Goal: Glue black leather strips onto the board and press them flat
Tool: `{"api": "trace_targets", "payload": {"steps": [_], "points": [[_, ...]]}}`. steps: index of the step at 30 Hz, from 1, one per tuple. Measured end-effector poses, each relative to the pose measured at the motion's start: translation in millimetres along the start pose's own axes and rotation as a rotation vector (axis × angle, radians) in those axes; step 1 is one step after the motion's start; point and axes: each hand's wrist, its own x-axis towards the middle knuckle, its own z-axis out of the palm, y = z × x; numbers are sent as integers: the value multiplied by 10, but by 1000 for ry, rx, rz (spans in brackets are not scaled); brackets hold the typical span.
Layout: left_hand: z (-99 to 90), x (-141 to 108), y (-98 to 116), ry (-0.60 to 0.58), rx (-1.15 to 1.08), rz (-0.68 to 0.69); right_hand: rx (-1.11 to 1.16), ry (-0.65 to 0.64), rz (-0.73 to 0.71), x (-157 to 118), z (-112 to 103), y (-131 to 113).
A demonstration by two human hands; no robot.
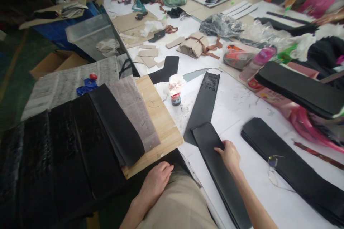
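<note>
My right hand (229, 155) is on a stack of long black strips (212, 157) on the white-covered table, with the thumb across the top strip and the fingers at its right edge. Under the far end of that stack lies a wider black piece (202, 103) with rough, shiny marks at its tip. Low in the view, my left hand (157, 180) rests on my lap with relaxed fingers and holds nothing. To its left, several black pieces (80, 143) lie side by side, some with wet-looking shine, partly over a wooden board (161, 128).
A small can (175, 98) topped with crumpled white material stands beyond the board. Eyeglasses (272, 166) lie on another black stack (290, 171) at right. Nearby are a pink bottle (262, 59) and a pink basket (309, 128). Co-workers' hands (292, 0) show across the table.
</note>
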Motion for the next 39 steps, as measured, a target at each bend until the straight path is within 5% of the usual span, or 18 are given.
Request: {"api": "trace_targets", "payload": {"steps": [14, 25, 39], "points": [[17, 81, 47, -105, 41, -29, -97, -8, 15, -99, -132, -162], [128, 66, 72, -192, 64, 41, -124, -198, -83, 168, -256, -86], [128, 61, 168, -267, 106, 43, -96, -176, -76, -40, -268, -187]]}}
